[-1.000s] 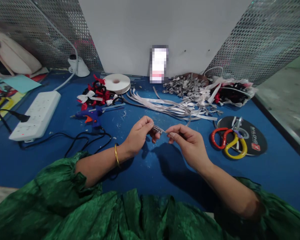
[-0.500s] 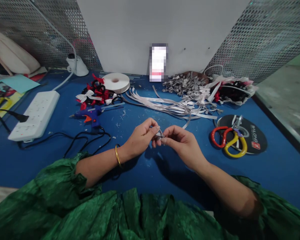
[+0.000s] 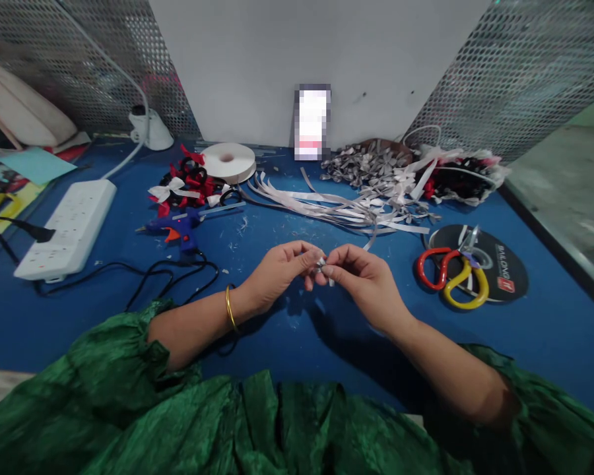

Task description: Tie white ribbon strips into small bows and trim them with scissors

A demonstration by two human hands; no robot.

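A small silver-grey ribbon bow (image 3: 321,264) is pinched between my two hands, above the middle of the blue table. My left hand (image 3: 292,267) grips it from the left with thumb and fingers. From the right, my right hand (image 3: 363,277) holds its other side between thumb and forefinger, and a short ribbon end hangs below. The fingers cover much of the bow. Beyond the hands lie loose pale ribbon strips (image 3: 321,206) and a heap of grey ribbon bows (image 3: 363,165).
Scissors (image 3: 466,290) with red and yellow handles rest on a black disc (image 3: 512,267) at right. A blue glue gun (image 3: 185,231), its cord, red-and-black bows (image 3: 191,178), a ribbon roll (image 3: 237,161) and a power strip (image 3: 69,227) are at left. A phone (image 3: 311,122) stands at the back.
The fingers have shifted on the bow, and its pale ribbon end now shows below my right thumb. Both hands stay nearly in place.
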